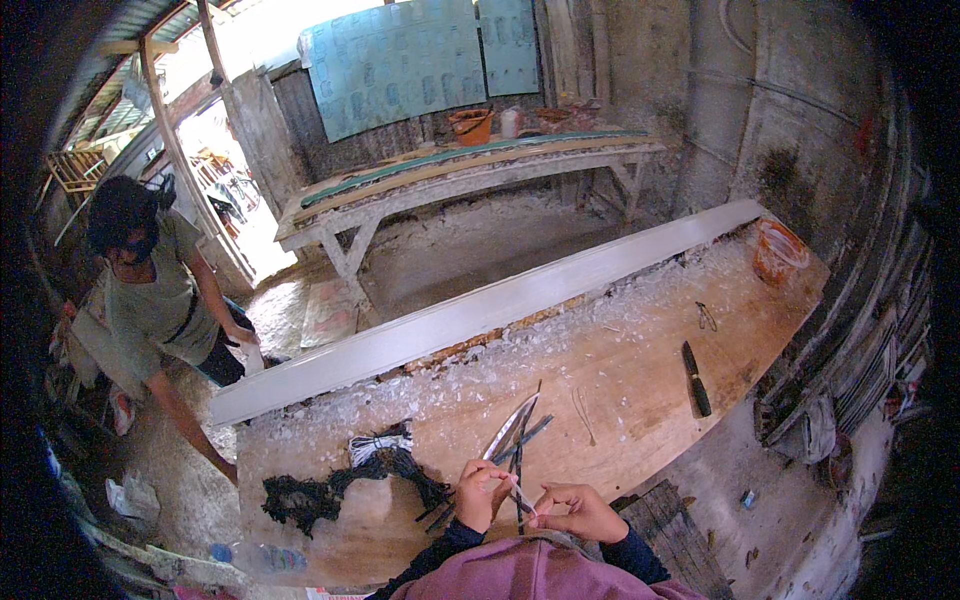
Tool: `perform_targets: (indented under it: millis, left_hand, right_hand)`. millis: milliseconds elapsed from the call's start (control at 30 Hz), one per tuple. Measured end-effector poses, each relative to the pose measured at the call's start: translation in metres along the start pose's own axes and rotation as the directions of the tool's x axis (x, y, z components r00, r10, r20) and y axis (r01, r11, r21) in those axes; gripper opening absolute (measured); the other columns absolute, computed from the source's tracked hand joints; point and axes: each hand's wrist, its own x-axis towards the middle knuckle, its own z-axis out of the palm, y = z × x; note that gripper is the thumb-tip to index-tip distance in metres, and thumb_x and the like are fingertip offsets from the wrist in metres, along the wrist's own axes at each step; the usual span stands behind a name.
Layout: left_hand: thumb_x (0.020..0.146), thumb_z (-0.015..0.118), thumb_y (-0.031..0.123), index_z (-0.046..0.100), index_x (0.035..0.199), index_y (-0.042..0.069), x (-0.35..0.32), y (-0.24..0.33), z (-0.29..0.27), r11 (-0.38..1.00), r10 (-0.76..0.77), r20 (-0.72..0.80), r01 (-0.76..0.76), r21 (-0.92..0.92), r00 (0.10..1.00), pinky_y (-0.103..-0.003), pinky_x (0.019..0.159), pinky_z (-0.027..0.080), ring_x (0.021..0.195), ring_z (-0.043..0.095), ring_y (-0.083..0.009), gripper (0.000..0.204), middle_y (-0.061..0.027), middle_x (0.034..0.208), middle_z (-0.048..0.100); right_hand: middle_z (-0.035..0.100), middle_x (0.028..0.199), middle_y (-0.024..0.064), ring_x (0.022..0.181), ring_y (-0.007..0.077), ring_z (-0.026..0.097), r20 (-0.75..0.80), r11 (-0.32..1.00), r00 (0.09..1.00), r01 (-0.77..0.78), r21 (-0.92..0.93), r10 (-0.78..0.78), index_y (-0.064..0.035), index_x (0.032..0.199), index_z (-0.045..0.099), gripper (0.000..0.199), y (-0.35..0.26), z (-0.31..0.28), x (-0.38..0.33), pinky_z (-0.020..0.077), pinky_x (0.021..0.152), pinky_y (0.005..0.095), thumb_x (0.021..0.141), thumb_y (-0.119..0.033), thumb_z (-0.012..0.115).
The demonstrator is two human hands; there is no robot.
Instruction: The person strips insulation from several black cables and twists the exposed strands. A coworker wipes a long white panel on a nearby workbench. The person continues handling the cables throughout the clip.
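Close to my body, over the table's near edge, my left hand (480,498) pinches a thin white strip (520,496) between thumb and fingers. Just to its right, my right hand (580,513) is closed in a pinch on the strip's other end. Dark narrow strips (518,445) stick up between and beyond the hands, crossing one another; a pale shiny strip (507,428) leans beside them. Whether the white strip goes around the dark ones is too small to tell. Left of my hands lie tangled black bundles (300,503) and a black-and-white bundle (378,446) of cords or strips.
On the wooden table (640,400) lie a black-handled knife (696,380) and a dark loop of cord (707,316). A long white board (500,303) runs along its far edge, beside white flakes. An orange bucket (780,252) stands far right. Another person (160,280) bends at left.
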Motion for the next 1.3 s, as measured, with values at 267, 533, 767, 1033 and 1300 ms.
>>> perform_targets:
  millis: [267,533,767,1033,1300]
  left_hand:
    - [0.078,0.061,0.013,0.059,0.079,0.001,-0.009,0.009,0.004,0.829,-0.128,0.556,0.396,-0.395,0.821,-0.028,0.075,0.04,0.084,0.05,-0.0175,0.012,-0.0054,0.077,0.052]
    - [0.081,0.059,0.016,0.059,0.082,0.005,-0.005,0.043,-0.01,0.811,0.255,0.758,0.293,-0.506,0.601,-0.026,0.084,0.032,0.094,0.044,-0.0151,0.011,-0.0057,0.094,0.046]
    - [0.071,0.069,0.008,0.061,0.076,0.005,-0.004,0.037,-0.003,0.844,0.123,0.278,0.047,-0.535,0.953,-0.025,0.075,0.039,0.085,0.05,-0.015,0.011,-0.0065,0.089,0.05]
    - [0.065,0.068,-0.006,0.059,0.073,0.002,0.021,0.015,-0.006,0.762,-0.265,-0.221,0.063,-0.645,0.939,-0.023,0.07,0.045,0.084,0.051,-0.0136,0.014,-0.0083,0.095,0.045]
    - [0.064,0.072,0.003,0.064,0.074,0.007,0.025,0.007,-0.022,0.986,0.151,-0.106,-0.142,0.084,0.983,-0.027,0.069,0.046,0.088,0.052,-0.0192,0.014,-0.0086,0.093,0.051]
  right_hand:
    - [0.05,0.066,0.0104,0.059,0.0208,0.051,-0.541,0.942,0.838,-0.233,-0.241,0.069,-0.0009,0.07,0.052,0.01,0.023,-0.004,0.004,0.0414,0.055,0.029,0.068,0.001,0.062]
    - [0.047,0.103,0.0094,0.085,0.019,0.051,-0.726,0.95,0.68,-0.149,-0.273,-0.102,-0.0063,0.098,0.056,0.026,0.012,-0.022,0.006,0.0436,0.067,0.0251,0.073,-0.001,0.06]
    - [0.052,0.099,0.0113,0.091,0.02,0.051,-0.688,0.976,0.723,-0.096,-0.196,-0.067,-0.005,0.081,0.064,0.011,0.019,-0.033,-0.002,0.0429,0.074,0.027,0.07,-0.004,0.064]
    - [0.051,0.099,0.0086,0.094,0.0202,0.05,-0.038,0.995,0.996,0.081,0.053,-0.079,-0.0066,0.091,0.066,0.019,-0.016,0.002,-0.007,0.0412,0.08,0.0303,0.075,-0.017,0.066]
    - [0.063,0.092,0.0075,0.093,0.0239,0.056,0.181,0.963,0.959,0.24,-0.125,-0.216,-0.0072,0.092,0.065,0.017,-0.021,0.006,0.018,0.0339,0.093,0.0392,0.075,-0.006,0.063]
